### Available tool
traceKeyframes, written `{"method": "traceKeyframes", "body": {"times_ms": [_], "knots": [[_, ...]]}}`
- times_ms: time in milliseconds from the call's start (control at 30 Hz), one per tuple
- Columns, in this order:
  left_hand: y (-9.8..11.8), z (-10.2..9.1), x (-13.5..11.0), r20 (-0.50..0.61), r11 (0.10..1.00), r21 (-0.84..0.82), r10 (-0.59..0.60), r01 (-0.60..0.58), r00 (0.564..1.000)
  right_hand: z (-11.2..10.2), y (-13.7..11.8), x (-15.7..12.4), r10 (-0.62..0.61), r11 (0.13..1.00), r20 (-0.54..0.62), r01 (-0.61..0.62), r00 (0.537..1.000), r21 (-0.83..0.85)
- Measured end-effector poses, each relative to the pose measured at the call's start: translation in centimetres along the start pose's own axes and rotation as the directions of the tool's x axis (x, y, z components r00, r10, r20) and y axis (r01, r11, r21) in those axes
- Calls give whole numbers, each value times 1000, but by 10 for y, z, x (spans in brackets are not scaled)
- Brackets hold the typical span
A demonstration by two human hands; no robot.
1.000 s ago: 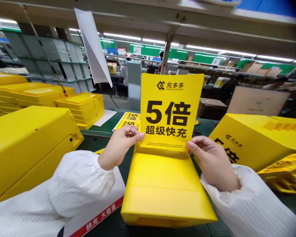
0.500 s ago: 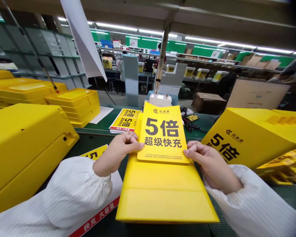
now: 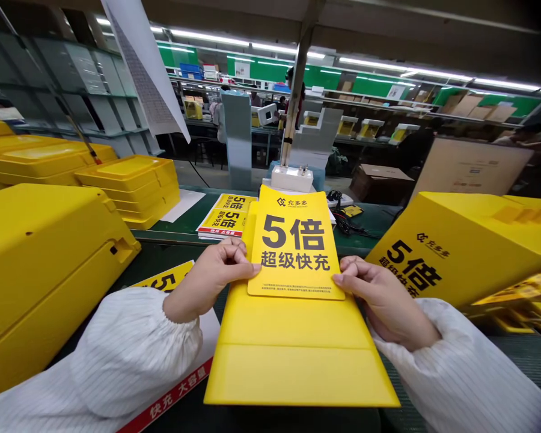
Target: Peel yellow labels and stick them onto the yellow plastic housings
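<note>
Pinching a yellow label by its side edges, the left hand and right hand on my remote feed have thumbs closed toward curled fingers. I see the label over the far part of the yellow case; a lettered box is right of the case.

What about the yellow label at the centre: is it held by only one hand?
No, the left hand holds the yellow label by its left edge and the right hand by its right edge.
</note>
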State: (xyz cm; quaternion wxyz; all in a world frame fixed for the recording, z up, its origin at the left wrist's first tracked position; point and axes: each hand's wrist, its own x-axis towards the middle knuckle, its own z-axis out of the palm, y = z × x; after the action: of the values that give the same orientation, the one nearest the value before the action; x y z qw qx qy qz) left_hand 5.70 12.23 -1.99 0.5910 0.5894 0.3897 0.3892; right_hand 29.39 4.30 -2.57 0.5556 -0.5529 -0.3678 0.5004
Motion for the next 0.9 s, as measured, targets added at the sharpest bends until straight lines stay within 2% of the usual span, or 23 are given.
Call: {"method": "traceKeyframes", "body": {"times_ms": [300,533,900], "knots": [[2,2,0,6,1000,-26,-7,7,1000,0,-1,-1,29,1000,8,-29,1000,-5],[-1,0,1,6,998,-58,-6,7,1000,3,-2,1,-32,997,-4,31,999,-71],[-1,0,0,5,999,-46,-10,10,1000,4,-2,1,-18,997,-4,17,1000,-70]]}}
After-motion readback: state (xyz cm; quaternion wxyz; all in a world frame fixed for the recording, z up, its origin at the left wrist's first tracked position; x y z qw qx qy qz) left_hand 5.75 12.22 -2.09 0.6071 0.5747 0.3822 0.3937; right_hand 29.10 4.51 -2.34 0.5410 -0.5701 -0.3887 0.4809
